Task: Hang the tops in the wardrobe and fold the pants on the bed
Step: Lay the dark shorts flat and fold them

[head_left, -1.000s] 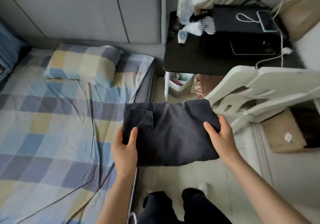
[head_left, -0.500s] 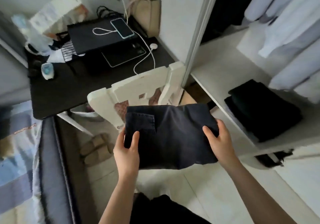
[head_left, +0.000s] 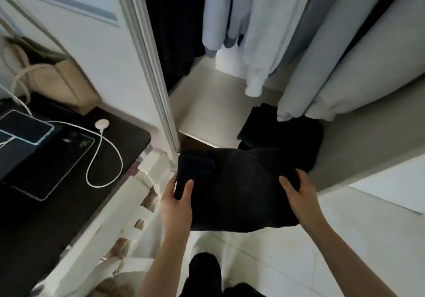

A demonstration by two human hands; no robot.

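Observation:
I hold a pair of folded dark pants (head_left: pixel 234 188) flat in front of me, just before the open wardrobe. My left hand (head_left: pixel 176 202) grips their left edge with the thumb on top. My right hand (head_left: pixel 299 195) grips their right edge the same way. Just beyond the pants, a stack of dark folded clothes (head_left: pixel 276 131) lies on the white wardrobe shelf (head_left: pixel 202 110). Pale grey and light blue tops (head_left: pixel 253 25) hang above the shelf.
The white wardrobe frame (head_left: pixel 151 66) stands left of the shelf. A black desk (head_left: pixel 69 181) at the left carries a phone (head_left: pixel 25 126), a tablet and a white charging cable (head_left: pixel 103 149). A white chair (head_left: pixel 128 223) stands between desk and me. Pale tiled floor (head_left: pixel 276 262) lies below.
I have turned from the bed past the desk and chair to face the wardrobe, carrying the folded pants in the same two-handed grip. The shelf is now close ahead.

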